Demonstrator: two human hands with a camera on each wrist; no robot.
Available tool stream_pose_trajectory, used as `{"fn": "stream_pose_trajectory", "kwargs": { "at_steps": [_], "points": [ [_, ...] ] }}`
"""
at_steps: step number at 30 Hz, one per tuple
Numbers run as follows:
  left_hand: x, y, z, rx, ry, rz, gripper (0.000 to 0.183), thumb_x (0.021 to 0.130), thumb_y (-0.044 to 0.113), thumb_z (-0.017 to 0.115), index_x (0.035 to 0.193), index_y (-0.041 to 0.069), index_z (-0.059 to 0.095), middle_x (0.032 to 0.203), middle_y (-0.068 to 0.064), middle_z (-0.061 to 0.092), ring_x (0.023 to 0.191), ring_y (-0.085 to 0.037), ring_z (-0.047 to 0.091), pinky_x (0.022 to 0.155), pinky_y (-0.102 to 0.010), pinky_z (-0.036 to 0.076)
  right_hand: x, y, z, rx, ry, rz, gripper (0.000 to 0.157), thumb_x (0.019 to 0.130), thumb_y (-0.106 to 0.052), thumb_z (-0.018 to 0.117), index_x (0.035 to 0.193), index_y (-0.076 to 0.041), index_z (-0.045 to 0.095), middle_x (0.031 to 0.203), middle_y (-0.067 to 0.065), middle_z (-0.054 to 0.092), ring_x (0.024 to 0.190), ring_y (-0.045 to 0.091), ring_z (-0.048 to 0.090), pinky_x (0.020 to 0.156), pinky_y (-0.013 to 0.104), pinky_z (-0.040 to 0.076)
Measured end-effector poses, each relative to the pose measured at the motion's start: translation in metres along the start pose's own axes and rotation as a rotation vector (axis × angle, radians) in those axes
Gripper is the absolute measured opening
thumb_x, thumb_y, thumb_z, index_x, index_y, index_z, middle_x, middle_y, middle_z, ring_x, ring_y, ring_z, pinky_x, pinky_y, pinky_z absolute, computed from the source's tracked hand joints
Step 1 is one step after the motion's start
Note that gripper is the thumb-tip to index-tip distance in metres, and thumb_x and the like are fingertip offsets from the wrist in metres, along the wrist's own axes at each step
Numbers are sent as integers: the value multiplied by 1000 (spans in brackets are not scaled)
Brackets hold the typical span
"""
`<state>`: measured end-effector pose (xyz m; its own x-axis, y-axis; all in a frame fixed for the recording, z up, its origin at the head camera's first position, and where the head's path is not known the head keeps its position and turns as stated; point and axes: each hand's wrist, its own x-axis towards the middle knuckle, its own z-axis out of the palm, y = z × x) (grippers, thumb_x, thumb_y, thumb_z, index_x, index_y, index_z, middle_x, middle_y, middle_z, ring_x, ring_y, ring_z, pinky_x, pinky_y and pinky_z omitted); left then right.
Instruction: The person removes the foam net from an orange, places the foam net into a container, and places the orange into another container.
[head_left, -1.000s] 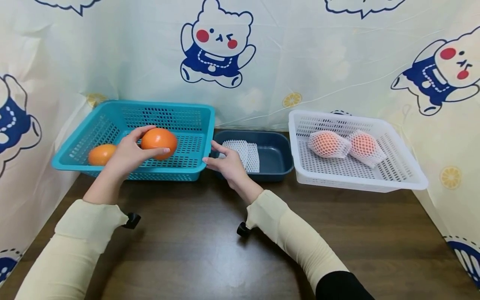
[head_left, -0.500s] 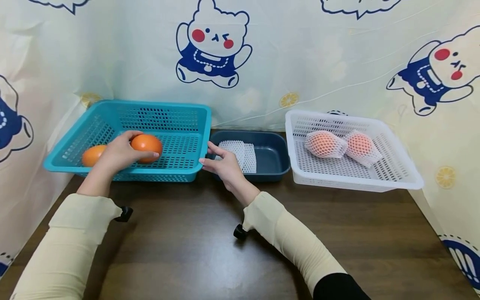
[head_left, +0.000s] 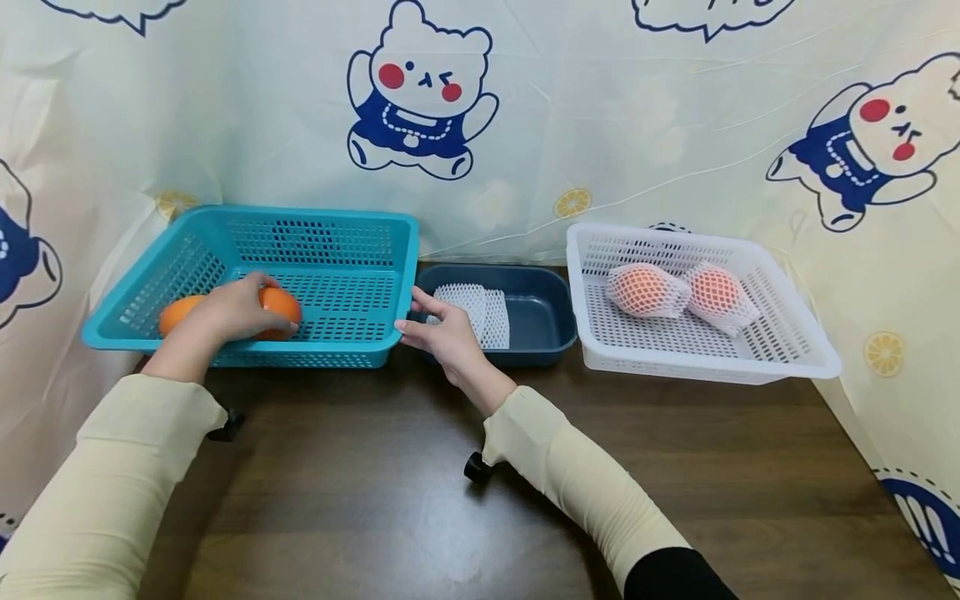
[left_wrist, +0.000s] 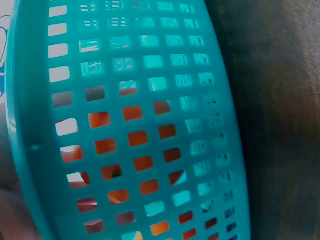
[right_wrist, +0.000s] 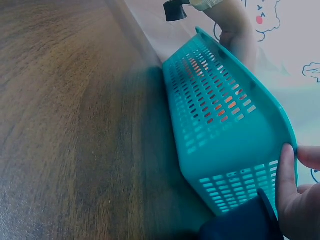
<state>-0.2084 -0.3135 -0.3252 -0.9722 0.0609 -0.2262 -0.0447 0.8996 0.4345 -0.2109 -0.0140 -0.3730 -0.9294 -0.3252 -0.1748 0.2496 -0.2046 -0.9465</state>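
Observation:
My left hand (head_left: 231, 312) reaches down into the teal slotted basket (head_left: 345, 345), fingers and thumb round an orange (head_left: 281, 312) low in it. A second orange (head_left: 177, 315) lies to its left, partly behind the hand. Through the holes in the left wrist view, patches of orange (left_wrist: 138, 138) show behind the basket wall; most of the hand is hidden there. My right hand (head_left: 452, 340) holds the basket's right rim. In the right wrist view its thumb (right_wrist: 286, 172) presses the outside near the corner, another finger on the far side.
Right of the basket stands a dark blue tub (head_left: 542, 320) with white foam net sleeves (head_left: 476, 312) inside. Farther right, a white basket (head_left: 712, 362) holds two net-wrapped fruits (head_left: 642, 290). A printed cloth (head_left: 525, 125) hangs behind; the brown tabletop (head_left: 360, 483) stretches in front.
My left hand has moved left and down with the orange, bringing it low in the basket near the other orange. My right hand has stayed at the basket rim. The head view has shifted slightly.

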Motion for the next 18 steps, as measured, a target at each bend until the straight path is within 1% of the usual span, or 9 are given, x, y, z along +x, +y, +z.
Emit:
{"fn": "stream_pose_trajectory", "kwargs": {
  "at_steps": [3,7,14,18],
  "points": [
    [0,-3,1,21,-18,11,81,93,26,73,144,-18,29,124,-42,44,101,-52,47,77,-59,48,0,0,0,3,0,1,60,96,3,68,152,-10,51,130,10,55,95,18,69,89,34,57],
    [2,-6,4,39,-16,20,76,91,22,73,140,-21,35,121,-42,48,98,-50,49,75,-57,49,2,1,0,5,-1,6,60,96,4,68,152,-11,51,131,11,54,93,17,68,89,34,57],
    [2,-7,3,52,-36,5,76,89,18,73,141,-21,35,124,-43,47,97,-49,50,75,-56,50,2,1,-1,13,-8,6,60,96,3,68,151,-11,51,131,11,54,94,17,69,89,34,57],
    [3,-4,2,57,-47,1,73,89,15,72,142,-18,36,126,-43,47,97,-48,50,75,-54,50,1,2,-1,17,-8,0,60,96,4,68,152,-11,50,129,11,55,94,16,68,89,34,57]
  ]
}}
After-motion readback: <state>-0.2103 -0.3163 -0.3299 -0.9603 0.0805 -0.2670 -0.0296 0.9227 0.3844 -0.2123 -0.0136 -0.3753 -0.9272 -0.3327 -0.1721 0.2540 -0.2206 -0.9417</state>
